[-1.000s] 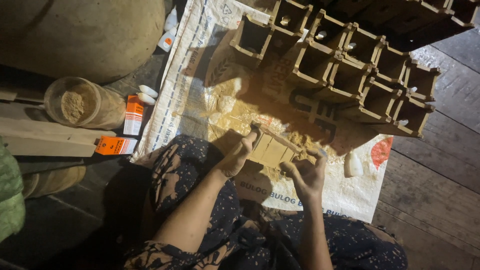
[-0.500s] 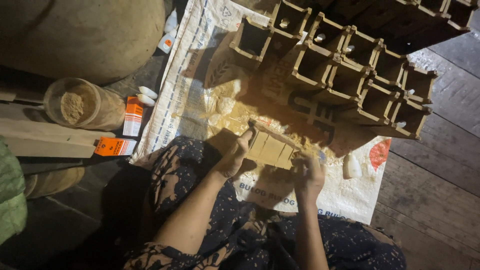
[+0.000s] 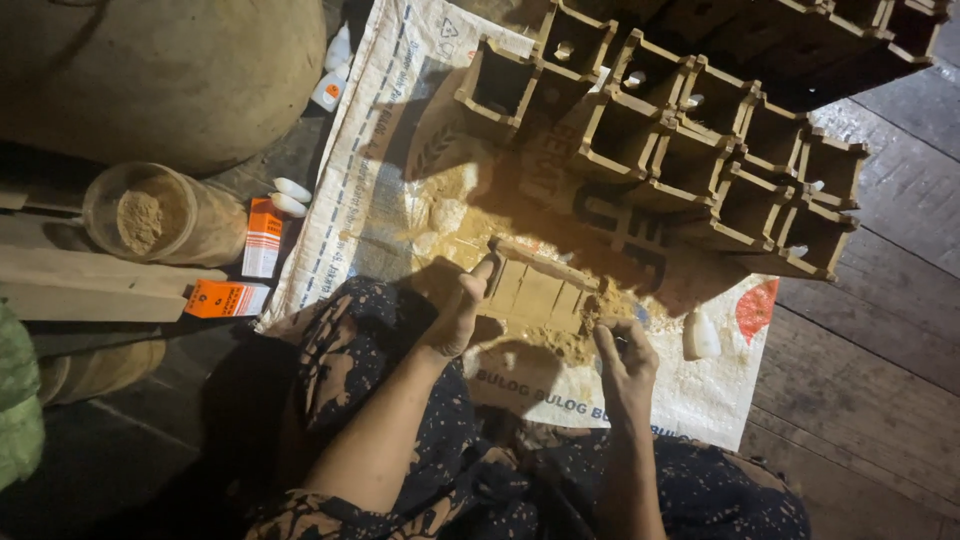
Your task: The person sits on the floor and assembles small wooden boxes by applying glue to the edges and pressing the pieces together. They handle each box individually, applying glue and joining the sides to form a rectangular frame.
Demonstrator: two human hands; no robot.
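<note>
A small slatted wooden frame lies on a white woven sack dusted with yellow sawdust. My left hand grips the frame's left end, thumb along its edge. My right hand is closed at the frame's right end, pinching something small that I cannot make out. A pile of sawdust lies just below the frame, between my two hands.
Several open wooden boxes stand in rows at the back right. A clear jar of powder, two orange cartons and small white bottles lie at the left beside wooden planks. A white bottle rests right of my hand.
My right hand has slid slightly along the frame's right end. My left hand stays on the frame's left end.
</note>
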